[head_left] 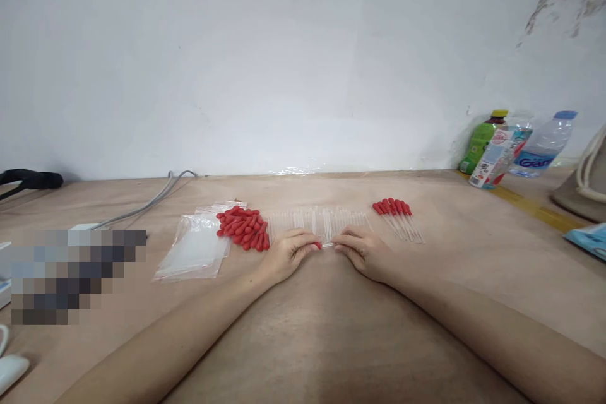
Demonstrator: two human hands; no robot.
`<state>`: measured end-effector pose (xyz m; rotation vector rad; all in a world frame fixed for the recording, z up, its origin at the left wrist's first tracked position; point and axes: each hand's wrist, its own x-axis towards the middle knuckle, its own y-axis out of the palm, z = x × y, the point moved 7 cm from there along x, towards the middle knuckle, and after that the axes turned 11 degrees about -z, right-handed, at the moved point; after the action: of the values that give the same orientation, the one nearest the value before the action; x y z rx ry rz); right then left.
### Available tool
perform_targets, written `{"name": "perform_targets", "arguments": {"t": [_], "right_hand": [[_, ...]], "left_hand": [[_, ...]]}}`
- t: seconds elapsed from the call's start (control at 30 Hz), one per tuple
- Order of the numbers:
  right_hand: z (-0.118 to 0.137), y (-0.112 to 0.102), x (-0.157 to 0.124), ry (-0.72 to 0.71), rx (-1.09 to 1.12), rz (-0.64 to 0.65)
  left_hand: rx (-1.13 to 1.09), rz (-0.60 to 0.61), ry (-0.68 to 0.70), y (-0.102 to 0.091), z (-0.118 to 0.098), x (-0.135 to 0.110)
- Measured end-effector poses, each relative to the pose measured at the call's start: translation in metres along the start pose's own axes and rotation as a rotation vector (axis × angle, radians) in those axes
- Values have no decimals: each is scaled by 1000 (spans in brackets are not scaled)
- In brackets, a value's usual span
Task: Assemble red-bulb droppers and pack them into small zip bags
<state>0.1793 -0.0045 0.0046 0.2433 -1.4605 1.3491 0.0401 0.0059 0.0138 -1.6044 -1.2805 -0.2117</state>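
Just in front of the row of clear dropper tubes (326, 222), a red rubber bulb (319, 245) is pinched by the left hand (286, 255), and a single clear tube (327, 245) by the right hand (363, 254). This tube is held between the hands, its long axis directed sideways to the bulb; whether they are joined cannot be told surely. Far right of the row, "Gan" can be read on a blue-capped water bottle (537, 156).

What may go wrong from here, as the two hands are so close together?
The clear tube in the right hand might slip against the red bulb in the left hand. The left hand could knock the red pile beside it. Either hand might disturb the tube row just beyond.
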Motion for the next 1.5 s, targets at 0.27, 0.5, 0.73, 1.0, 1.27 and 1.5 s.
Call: {"name": "perform_targets", "arguments": {"t": [0.27, 0.5, 0.73, 1.0, 1.27, 1.5], "right_hand": [[2, 0, -1, 20, -46, -8], [6, 2, -1, 19, -71, 24], [11, 2, 0, -24, -157, 14], [14, 3, 1, -70, -200, 31], [12, 9, 3, -32, -179, 108], [10, 20, 2, 17, -202, 214]], "left_hand": [[27, 11, -5, 1, 0, -1], [60, 17, -1, 3, 1, -2], [78, 23, 12, 3, -2, -2], [89, 93, 23, 8, -4, -3], [93, 133, 41, 11, -6, -3], [100, 149, 89, 11, -8, -5]]}}
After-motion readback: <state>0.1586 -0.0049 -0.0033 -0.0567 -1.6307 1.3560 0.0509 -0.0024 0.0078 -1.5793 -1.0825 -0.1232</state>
